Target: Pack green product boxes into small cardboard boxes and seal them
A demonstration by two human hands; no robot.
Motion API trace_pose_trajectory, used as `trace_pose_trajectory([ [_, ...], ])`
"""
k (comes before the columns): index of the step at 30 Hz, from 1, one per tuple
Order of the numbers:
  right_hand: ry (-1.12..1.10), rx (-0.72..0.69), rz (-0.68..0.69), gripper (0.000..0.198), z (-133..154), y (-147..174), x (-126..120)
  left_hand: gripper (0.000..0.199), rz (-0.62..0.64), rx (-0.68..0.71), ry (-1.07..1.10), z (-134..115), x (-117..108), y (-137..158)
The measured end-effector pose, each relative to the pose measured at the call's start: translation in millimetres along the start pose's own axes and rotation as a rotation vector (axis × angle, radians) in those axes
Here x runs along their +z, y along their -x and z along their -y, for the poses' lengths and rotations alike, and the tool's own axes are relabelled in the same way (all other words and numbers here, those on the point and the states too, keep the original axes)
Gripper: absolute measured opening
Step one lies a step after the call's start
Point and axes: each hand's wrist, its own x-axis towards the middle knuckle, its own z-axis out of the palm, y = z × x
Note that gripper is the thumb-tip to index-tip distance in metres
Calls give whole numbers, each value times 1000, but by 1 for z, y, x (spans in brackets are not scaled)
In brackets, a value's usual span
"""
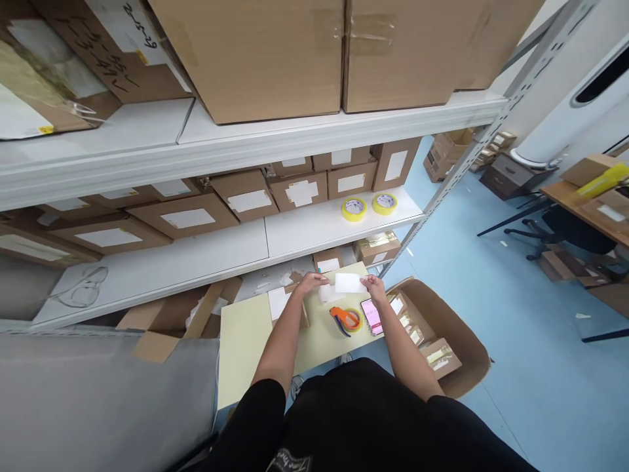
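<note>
My right hand (pixel 374 288) pinches the right edge of a small white paper sheet (pixel 350 283) above the cream-coloured table. Left of it, my left hand (pixel 313 282) has its fingers pressed together near the sheet's left side; what they hold is too small to make out. A second, thinner whitish sheet (pixel 327 296) lies just below, partly under the first. Below my hands, an orange tape dispenser (pixel 346 318) with a yellow roll rests on the table (pixel 248 341). A phone (pixel 372 317) with a lit pink screen lies beside my right forearm. Behind my left forearm stands a cardboard box with a white label (pixel 278 301).
A large open carton (pixel 457 314) with several small boxes stands right of the table. Ahead, a metal shelf (pixel 314 229) carries labelled boxes and two yellow tape rolls (pixel 354 208). An open carton (pixel 196 321) sits at the left. A desk (pixel 590 196) stands far right.
</note>
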Motion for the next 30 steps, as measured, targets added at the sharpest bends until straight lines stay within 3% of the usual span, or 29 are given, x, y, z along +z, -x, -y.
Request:
trace_pose_trajectory([
  [3, -54, 5, 19, 54, 11, 3, -10, 50, -5, 4, 2, 3, 1, -2],
  [7, -137, -4, 111, 51, 22, 13, 3, 46, -17, 80, -28, 5, 32, -6],
  [10, -98, -6, 208, 44, 28, 19, 22, 50, -163, 174, -43, 7, 57, -1],
  [12, -28, -10, 276, 41, 33, 22, 32, 54, -249, 179, -22, 10, 61, 11],
  [14, 49, -22, 353, 40, 39, 24, 41, 55, -269, 132, 24, 12, 56, 33],
  [17, 143, -56, 466, 43, 45, 27, 62, 64, -193, 69, 114, 15, 39, 81],
  [21, 286, -96, 648, 42, 46, 38, 112, 55, -72, 58, 76, 16, 22, 146],
  [25, 359, -141, 809, 46, 39, 58, 172, 49, -262, 45, 117, 17, 9, 190],
  [28, 295, -198, 714, 59, 31, 73, 202, 51, -483, 56, 327, 18, -5, 212],
  [30, 272, -195, 616, 54, 26, 84, 210, 55, -607, 71, 472, 16, -13, 223],
])
